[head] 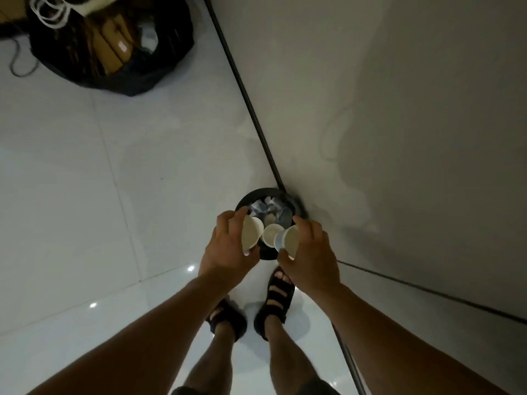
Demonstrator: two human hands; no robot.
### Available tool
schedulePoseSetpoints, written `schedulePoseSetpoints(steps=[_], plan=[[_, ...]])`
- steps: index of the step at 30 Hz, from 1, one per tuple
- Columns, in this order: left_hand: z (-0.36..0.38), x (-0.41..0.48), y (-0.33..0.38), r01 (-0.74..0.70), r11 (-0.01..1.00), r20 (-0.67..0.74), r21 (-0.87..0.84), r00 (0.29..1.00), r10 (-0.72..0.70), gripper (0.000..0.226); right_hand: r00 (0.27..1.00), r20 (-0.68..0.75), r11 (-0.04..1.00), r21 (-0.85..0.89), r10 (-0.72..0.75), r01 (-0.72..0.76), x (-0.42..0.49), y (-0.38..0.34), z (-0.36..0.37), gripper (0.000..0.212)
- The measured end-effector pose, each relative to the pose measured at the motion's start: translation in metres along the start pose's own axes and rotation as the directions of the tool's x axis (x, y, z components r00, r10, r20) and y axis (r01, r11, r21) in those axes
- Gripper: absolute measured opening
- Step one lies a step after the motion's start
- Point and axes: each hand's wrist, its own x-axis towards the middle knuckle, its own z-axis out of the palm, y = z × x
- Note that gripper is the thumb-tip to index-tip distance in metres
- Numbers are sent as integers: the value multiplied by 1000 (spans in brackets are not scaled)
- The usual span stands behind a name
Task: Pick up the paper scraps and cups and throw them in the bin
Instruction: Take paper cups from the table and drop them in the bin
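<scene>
We're right over the bin now: round, black, smooth-rimmed, low in the centre of the frame and tucked against the dark skirting strip. Crumpled paper scraps, white and bluish, fill its far side. Our left hand curls round a cream paper cup, tilted with its mouth facing right. Our right hand pinches a second cup between thumb and fingers, mouth facing left. A third cup shows between them, its mouth facing up; we cannot tell whether it rests in the bin. All three are above the bin's near rim. The glossy white tiled floor spreads wide on the left. The matt wall closes off the right. A rumpled black bag with cardboard inside sits well apart, upper left. Strapped sandals stand just behind the bin.
</scene>
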Motion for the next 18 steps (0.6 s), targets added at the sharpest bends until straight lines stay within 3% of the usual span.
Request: schedulePoseSetpoints(steps=[5,9,15,18], plan=[[73,57,-45,-62,998,-24,5,998,62,88,1000,24,1000,10,-19,19,55,28,73,74],[126,82,-75,-39,999,38,-4,999,39,82,998,59,1000,-23,21,-19,78,55,124,77],[168,91,-116,-171,961,36,217,985,167,84,991,115,997,-35,67,-63,86,85,168,80],[183,95,-131,-255,905,171,340,963,206,92,994,104,999,-41,39,-35,89,86,182,86]])
